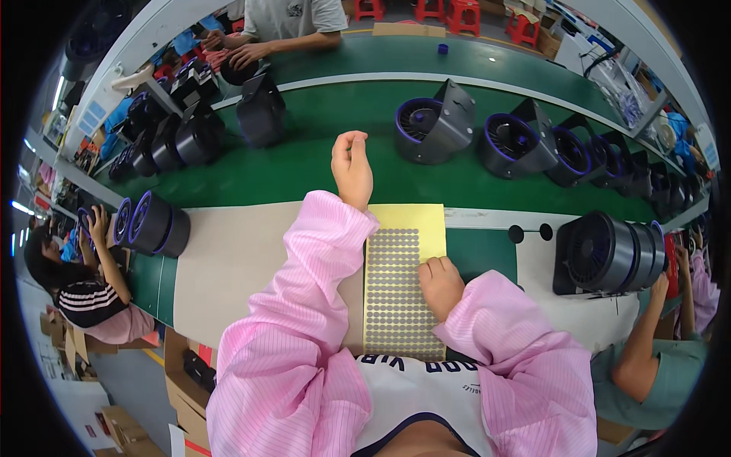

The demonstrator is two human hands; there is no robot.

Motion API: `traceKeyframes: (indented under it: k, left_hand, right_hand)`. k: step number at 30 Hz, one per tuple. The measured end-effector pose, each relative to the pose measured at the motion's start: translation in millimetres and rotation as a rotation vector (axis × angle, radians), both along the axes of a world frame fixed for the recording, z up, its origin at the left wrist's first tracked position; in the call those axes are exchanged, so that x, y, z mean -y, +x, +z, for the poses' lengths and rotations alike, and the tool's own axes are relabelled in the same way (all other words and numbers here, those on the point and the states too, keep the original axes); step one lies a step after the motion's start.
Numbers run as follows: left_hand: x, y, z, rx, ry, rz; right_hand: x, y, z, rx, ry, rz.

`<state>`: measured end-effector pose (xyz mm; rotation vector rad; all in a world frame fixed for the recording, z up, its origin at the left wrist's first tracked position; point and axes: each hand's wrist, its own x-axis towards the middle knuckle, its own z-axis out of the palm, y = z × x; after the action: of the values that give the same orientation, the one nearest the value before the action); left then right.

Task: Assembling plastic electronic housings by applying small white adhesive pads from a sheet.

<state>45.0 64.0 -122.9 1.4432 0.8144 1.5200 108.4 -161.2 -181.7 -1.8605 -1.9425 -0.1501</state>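
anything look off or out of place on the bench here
Two loose black dots lie on the bench edge, apart from the yellow sticker sheet under the right hand. The sheet's top rows are already bare. Nothing looks spilled or damaged.

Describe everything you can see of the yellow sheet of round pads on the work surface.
The yellow sheet is a long rectangle lying flat on the work surface, running away from the person. Most of it is covered by tight rows of small grey round pads; the far end is bare yellow backing. The right hand rests its fingertips on the sheet's right edge. The left hand is raised beyond its far end, and its pink sleeve covers the sheet's far left corner.
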Motion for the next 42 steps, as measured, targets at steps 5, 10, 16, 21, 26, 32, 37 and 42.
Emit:
traceKeyframes:
  k: [5, 10, 16, 21, 26, 32, 37, 42]
  left_hand:
    - [-15.4, -3.5, -39.3, 0.024, 0.013, 0.104]
    - [-0.6, 5.3, -66.4, -0.253, 0.279, 0.126]
    - [7.0, 0.7, -60.0, -0.344, 0.41, 0.094]
    - [6.4, 4.5, -61.4, -0.363, 0.38, 0.054]
    - [6.3, 2.7, -61.0, -0.368, 0.365, 0.046]
    - [6.0, 5.4, -61.5, -0.35, 0.36, 0.041]
    - [7.7, 3.9, -60.7, -0.356, 0.352, 0.037]
    - [9.8, 1.9, -58.3, -0.35, 0.367, 0.044]
  right_hand:
    - [-10.0, -3.4, -2.0, -0.022, -0.132, -0.032]
    - [-7.3, 4.7, -4.9, -0.074, -0.036, 0.032]
    - [-6.0, 11.6, 22.6, -0.422, 0.335, 0.195]
    - [-10.2, 14.0, 11.4, -0.539, 0.373, 0.103]
    - [-13.9, 20.1, 4.5, -0.57, 0.4, 0.028]
    - [-13.3, 21.8, 1.6, -0.549, 0.369, 0.011]
    - [-12.7, 19.8, 1.6, -0.562, 0.37, 0.006]
    - [-12.0, 17.6, 1.2, -0.626, 0.377, -0.01]
